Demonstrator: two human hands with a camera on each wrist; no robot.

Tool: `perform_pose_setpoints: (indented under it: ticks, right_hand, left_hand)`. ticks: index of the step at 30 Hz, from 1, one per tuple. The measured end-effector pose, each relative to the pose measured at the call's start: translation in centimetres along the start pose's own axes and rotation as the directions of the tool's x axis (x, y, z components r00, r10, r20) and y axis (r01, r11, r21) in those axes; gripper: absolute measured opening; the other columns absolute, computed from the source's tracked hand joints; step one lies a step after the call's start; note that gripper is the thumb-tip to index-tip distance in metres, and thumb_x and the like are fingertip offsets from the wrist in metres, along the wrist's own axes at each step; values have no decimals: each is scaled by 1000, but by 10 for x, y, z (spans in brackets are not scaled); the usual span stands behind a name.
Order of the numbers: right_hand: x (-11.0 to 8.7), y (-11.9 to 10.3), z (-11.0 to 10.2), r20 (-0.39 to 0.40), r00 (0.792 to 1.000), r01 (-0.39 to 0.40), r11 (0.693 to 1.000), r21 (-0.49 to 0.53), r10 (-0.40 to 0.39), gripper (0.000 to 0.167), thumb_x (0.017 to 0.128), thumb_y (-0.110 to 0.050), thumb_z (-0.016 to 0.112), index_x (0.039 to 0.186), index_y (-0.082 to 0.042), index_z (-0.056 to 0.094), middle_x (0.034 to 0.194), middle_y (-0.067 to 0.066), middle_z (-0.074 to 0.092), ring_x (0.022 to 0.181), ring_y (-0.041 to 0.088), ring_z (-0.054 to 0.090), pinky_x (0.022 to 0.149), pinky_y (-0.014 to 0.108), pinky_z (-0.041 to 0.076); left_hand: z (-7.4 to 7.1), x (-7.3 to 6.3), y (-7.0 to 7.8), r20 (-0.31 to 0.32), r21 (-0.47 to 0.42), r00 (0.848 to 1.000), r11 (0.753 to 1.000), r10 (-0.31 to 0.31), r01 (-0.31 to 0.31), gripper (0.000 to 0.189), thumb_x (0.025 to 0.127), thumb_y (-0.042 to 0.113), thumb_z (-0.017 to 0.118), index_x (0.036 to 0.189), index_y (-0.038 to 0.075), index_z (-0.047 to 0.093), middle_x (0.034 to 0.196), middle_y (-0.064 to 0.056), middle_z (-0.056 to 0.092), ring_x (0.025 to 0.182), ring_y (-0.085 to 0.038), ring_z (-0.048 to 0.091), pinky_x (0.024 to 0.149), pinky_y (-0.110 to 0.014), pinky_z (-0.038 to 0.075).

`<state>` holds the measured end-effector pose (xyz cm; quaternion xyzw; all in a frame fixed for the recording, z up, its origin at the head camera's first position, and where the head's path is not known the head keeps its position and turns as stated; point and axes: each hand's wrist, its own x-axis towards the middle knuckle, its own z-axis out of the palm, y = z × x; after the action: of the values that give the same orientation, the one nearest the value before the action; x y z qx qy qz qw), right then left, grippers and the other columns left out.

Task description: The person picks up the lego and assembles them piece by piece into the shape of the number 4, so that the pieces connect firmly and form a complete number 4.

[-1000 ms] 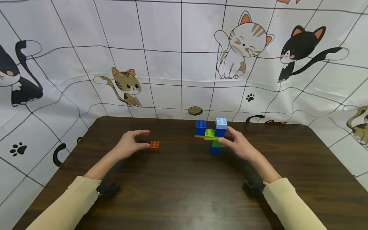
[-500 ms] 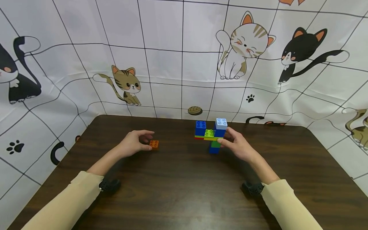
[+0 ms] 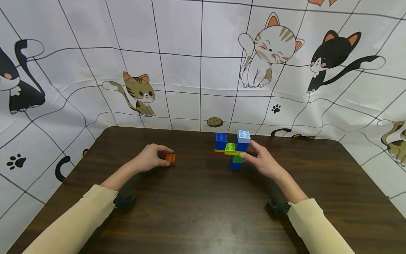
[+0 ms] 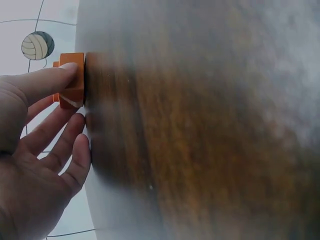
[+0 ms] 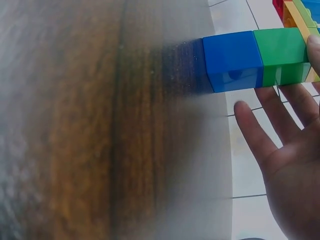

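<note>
In the head view, my left hand (image 3: 150, 158) pinches an orange toy brick (image 3: 170, 159) between thumb and fingers. The left wrist view shows the thumb on one side of this orange brick (image 4: 73, 90), standing on the tabletop, studs away from it. My right hand (image 3: 264, 161) holds a small brick structure (image 3: 238, 159) by its right side, thumb at the yellow layer. Its base is a blue brick (image 5: 233, 64) under a green brick (image 5: 281, 52). Above them, a flat layer carries a lime brick (image 3: 230, 147), a blue brick (image 3: 220, 141) at left and a light-blue brick (image 3: 244, 136) on top at right.
A dark wooden table (image 3: 196, 211) lies under both hands. Behind it and at the sides hangs a white cloth (image 3: 180, 70) with grid lines and cartoon cats. Each wrist wears a black camera, such as the left one (image 3: 124, 202).
My left hand has moved a little right and its fingers have closed round the orange brick. My right hand and the brick structure have stayed nearly still.
</note>
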<state>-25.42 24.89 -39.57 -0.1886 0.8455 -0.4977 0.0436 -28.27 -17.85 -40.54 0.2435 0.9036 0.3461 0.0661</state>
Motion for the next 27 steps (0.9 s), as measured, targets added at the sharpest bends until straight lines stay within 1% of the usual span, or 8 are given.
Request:
perform_pose_setpoints:
  ticks: [4,7,8,11,16,18,23,27]
  right_hand:
    - [0,0,2,-8,1000,2,1000,-23,-2,49,104,-21,63,146,-2,46,132,24,63,117,38,62,101,55,50]
    - [0,0,3,-11,1000,2,1000,-15,-2,50,104,-21,63,146,-2,46,133,24,63,118,38,61,101,55,49]
    - [0,1,3,-11,1000,2,1000,-14,-3,49,104,-21,63,146,-2,46,133,24,63,119,39,61,101,55,49]
    - [-1,1,3,-18,1000,-4,1000,-6,4,50,104,-21,64,146,-2,46,134,23,62,120,39,61,101,55,50]
    - [-1,0,2,-23,1000,-5,1000,2,5,50,104,-22,63,147,-3,46,134,23,62,121,39,60,101,56,49]
    - [-1,0,1,-21,1000,-4,1000,4,5,50,104,-22,63,147,-3,46,134,24,62,120,39,60,102,56,49]
    - [0,1,1,-16,1000,-2,1000,-2,2,49,104,-21,63,146,-2,46,134,24,62,120,39,61,102,55,49]
    - [0,2,1,-19,1000,3,1000,-14,-3,49,104,-21,62,146,-1,46,134,24,62,120,39,61,102,55,49]
  left_hand:
    - [0,0,1,-11,-1,1000,1000,3,-3,36,88,12,80,121,-1,72,110,-14,71,95,-26,63,80,-41,54]
    - [2,0,6,-17,-20,1000,1000,-15,15,35,89,12,79,121,0,72,112,-13,70,98,-27,63,84,-43,54]
    - [3,1,8,-16,-32,1000,999,-21,20,35,90,11,79,122,1,72,114,-14,70,101,-28,63,87,-45,54]
    - [6,3,17,-7,-68,1000,998,-8,7,36,91,11,79,124,1,71,120,-15,68,107,-30,63,94,-48,53]
    - [10,8,29,-15,-106,1000,994,17,-19,35,91,9,78,125,2,71,119,-14,68,105,-29,62,92,-45,54]
    - [11,11,33,-29,-107,999,994,24,-27,35,91,9,78,124,2,71,118,-14,68,103,-28,62,91,-44,54]
    - [11,14,40,-71,-142,997,989,36,-46,36,91,8,77,125,2,70,119,-14,68,106,-30,62,92,-48,53]
    - [13,18,47,-144,-168,989,984,41,-65,37,90,9,78,126,3,71,121,-13,68,109,-31,62,94,-49,52]
